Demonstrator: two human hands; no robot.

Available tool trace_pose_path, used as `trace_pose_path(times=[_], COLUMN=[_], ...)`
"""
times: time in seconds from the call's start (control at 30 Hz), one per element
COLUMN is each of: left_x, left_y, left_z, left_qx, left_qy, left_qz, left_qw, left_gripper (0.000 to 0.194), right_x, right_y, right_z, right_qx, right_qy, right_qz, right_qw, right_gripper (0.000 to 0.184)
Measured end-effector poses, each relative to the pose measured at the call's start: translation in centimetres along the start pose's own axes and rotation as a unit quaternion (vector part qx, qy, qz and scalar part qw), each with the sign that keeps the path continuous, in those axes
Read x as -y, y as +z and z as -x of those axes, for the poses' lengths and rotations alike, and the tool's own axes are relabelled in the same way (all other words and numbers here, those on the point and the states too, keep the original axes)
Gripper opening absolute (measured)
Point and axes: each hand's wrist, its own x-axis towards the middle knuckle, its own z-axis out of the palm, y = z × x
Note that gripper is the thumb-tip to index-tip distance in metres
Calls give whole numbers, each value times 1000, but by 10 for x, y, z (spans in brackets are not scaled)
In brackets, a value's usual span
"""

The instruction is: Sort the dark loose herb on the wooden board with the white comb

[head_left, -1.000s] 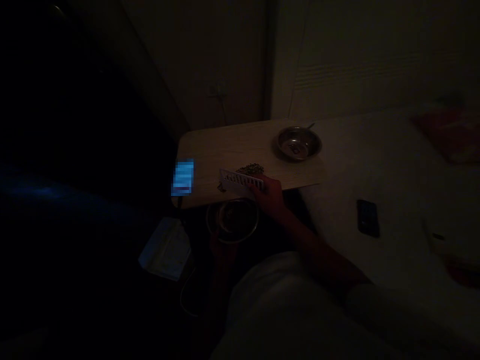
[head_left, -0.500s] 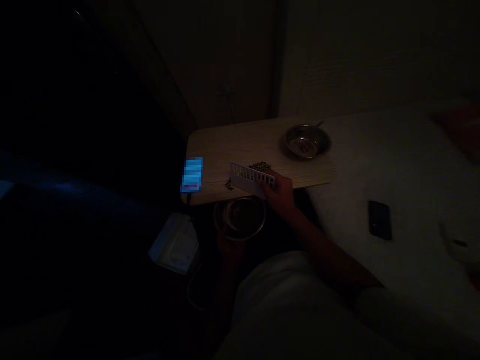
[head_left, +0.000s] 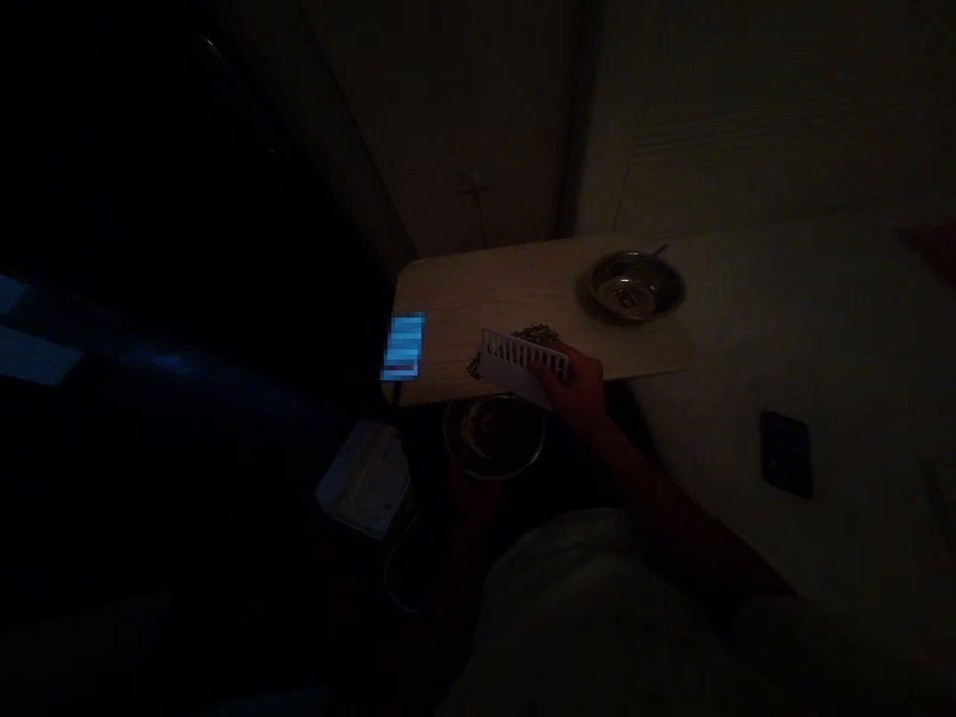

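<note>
- And the view swings, the whole scene sliding towards 3 o'clock, with a pale patch [head_left: 37,356] coming in at the 9 o'clock edge
- Little shifts on the surface [head_left: 463,294] itself, so the work in hand looks to be at much the same point
- The right hand [head_left: 581,386] grips the white slotted plate [head_left: 515,376], flat and stiff-looking, slots along its upper edge, right by the near side of the surface
- Dark grains [head_left: 538,333] lie in a rough, speckled heap at the plate's 1 o'clock, a smaller clump [head_left: 473,366] at its 9 o'clock
- Down at 7 o'clock, the lower bowl [head_left: 530,465], round with a thin shiny rim; its contents are too dark to tell
- The left hand [head_left: 476,495], very dim, appears to clasp that rim at its 7 o'clock
- At 2 o'clock, the upper bowl [head_left: 661,289], smooth gleaming metal, a thin handle [head_left: 660,249] poking past its rim
- A blocky blue screen [head_left: 403,346] glows at 9 o'clock; a rounded black slab [head_left: 787,455] lies out at 4
</note>
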Motion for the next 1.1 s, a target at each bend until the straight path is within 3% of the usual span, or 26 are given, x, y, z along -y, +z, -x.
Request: trace_pose_path(times=[0.3,0.67,0.87,1.1], left_x=[1,1,1,1], left_y=[1,2,-4,-2], left_z=[1,2,-2,1], left_qx=[0,2,-18,-7], left_qy=[1,26,4,24], left_qz=[6,-12,-25,-18], left_qw=[1000,1000,1000,1000], left_gripper=[38,40,39,35], right_x=[0,0,-1,-5], right_y=[-1,2,0,-4], right_z=[0,1,0,-4], right_qx=[-16,10,2,-16], right_qy=[17,9,6,20], right_qz=[10,-1,20,15], right_qw=[1000,1000,1000,1000], right_gripper=[17,21,18,18])
